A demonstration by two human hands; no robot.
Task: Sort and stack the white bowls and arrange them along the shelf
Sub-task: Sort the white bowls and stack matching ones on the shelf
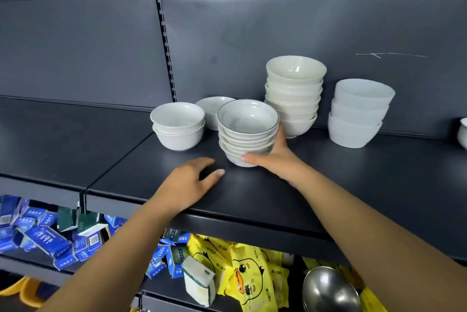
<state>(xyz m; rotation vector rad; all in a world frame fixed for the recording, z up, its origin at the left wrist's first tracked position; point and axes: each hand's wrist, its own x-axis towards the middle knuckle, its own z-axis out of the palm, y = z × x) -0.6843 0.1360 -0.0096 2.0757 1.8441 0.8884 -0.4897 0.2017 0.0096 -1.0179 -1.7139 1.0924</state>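
Observation:
A stack of several dark-rimmed white bowls (pixel 246 132) stands on the dark shelf (pixel 316 185). My right hand (pixel 275 153) grips its lower right side, thumb across the bottom bowl. My left hand (pixel 192 182) rests on the shelf just left of that stack, fingers loosely bent, holding nothing. A stack of two white bowls (pixel 178 126) sits to the left, a single shallow bowl (pixel 211 109) behind. A tall stack of several bowls (pixel 294 94) stands behind my right hand, and three squarer white bowls (pixel 358 114) are stacked further right.
A white dish (pixel 463 132) shows at the right edge. The shelf's back panel rises close behind the bowls. Below are blue boxes (pixel 45 236), yellow duck packets (pixel 247 276), a sponge (pixel 199 281) and a steel ladle (pixel 328 289).

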